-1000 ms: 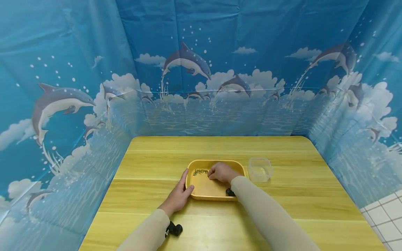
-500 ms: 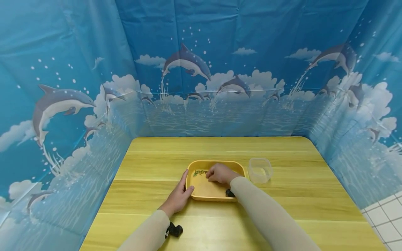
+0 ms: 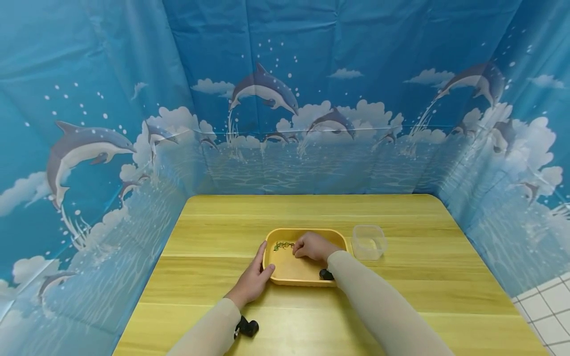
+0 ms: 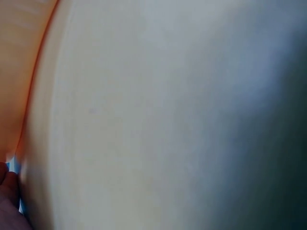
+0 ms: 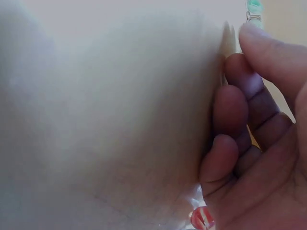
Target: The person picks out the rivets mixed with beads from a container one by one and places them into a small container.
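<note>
Here, in the lower middle of the frame, the right hand [image 3: 313,245] is down inside the yellow tray [image 3: 297,271], fingers bent, thumb and fingertips drawn close together. Whether a piece is pinched between them cannot be told; the fingertips hide that spot.

And just left of those fingertips lies the row of small beads [image 3: 281,244], green and gold, along the upper-left part of the tray floor, its right end almost at the fingers. The right wrist view picks up a green bead [image 5: 254,5] just beside the thumb tip at upper right, and a small red piece [image 5: 202,218] down at the lower edge.

Over on the tray's left side, the left hand [image 3: 251,282] clasps the wall, thumb over the rim, fingers along the outside. To the right of the tray, a clear container [image 3: 376,252] sits on the table [image 3: 222,222].

The step in hand looks like fine placing at the row's right end. The next move probably calls for a light, exact touch, leaving the neighbouring beads undisturbed while the tray is held steady.
</note>
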Action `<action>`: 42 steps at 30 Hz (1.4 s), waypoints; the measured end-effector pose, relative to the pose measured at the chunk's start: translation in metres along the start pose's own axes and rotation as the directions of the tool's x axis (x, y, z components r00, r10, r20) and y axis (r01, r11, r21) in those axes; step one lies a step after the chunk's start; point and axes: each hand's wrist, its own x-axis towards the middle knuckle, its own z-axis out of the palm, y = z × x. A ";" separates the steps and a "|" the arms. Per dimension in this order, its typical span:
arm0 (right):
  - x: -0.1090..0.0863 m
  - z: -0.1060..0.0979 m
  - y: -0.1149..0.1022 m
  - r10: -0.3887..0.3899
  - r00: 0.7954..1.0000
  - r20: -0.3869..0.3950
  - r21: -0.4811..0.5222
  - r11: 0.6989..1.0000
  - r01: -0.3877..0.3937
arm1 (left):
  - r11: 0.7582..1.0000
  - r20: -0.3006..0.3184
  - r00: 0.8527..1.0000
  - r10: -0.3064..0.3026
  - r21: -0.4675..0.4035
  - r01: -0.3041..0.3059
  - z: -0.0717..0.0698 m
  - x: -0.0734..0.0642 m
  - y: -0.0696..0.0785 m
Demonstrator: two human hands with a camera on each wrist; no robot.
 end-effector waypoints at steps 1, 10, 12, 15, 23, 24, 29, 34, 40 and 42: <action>-0.001 -0.001 0.000 0.000 1.000 0.001 0.000 1.000 0.000 | 1.000 0.000 1.000 0.001 0.001 -0.001 0.000 0.000 -0.001; -0.010 -0.012 -0.004 0.030 0.999 0.028 0.168 0.985 -0.034 | 1.000 0.007 1.000 -0.012 -0.001 0.012 0.002 -0.002 -0.003; -0.012 -0.017 -0.006 0.030 0.999 0.018 0.153 0.988 -0.033 | 1.000 0.008 1.000 -0.009 -0.004 0.009 0.002 -0.002 -0.003; -0.014 -0.024 -0.009 0.034 0.999 -0.004 0.114 0.993 -0.033 | 1.000 0.008 1.000 -0.003 -0.007 0.003 0.002 -0.001 -0.002; -0.027 -0.046 -0.010 0.050 0.999 -0.020 0.173 0.984 -0.046 | 1.000 -0.001 1.000 0.008 0.007 -0.008 0.003 -0.001 -0.003; -0.029 -0.049 -0.010 0.052 0.998 -0.017 0.193 0.980 -0.048 | 1.000 -0.003 1.000 0.012 0.007 -0.011 0.003 -0.001 -0.003; -0.039 -0.065 -0.010 0.045 0.999 -0.026 0.262 0.964 -0.036 | 1.000 0.000 1.000 0.009 0.009 -0.009 0.002 -0.001 -0.002; -0.047 -0.082 -0.010 0.051 0.997 -0.066 0.259 0.965 -0.032 | 1.000 -0.008 1.000 0.015 0.004 -0.015 0.001 -0.001 0.002; -0.061 -0.102 -0.005 0.052 0.994 -0.096 0.249 0.968 -0.027 | 0.998 0.000 1.000 0.023 -0.059 -0.023 0.000 -0.004 0.007; -0.067 -0.109 -0.001 0.053 0.993 -0.109 0.246 0.969 -0.025 | 0.997 0.005 1.000 0.026 -0.072 -0.026 0.001 -0.004 0.008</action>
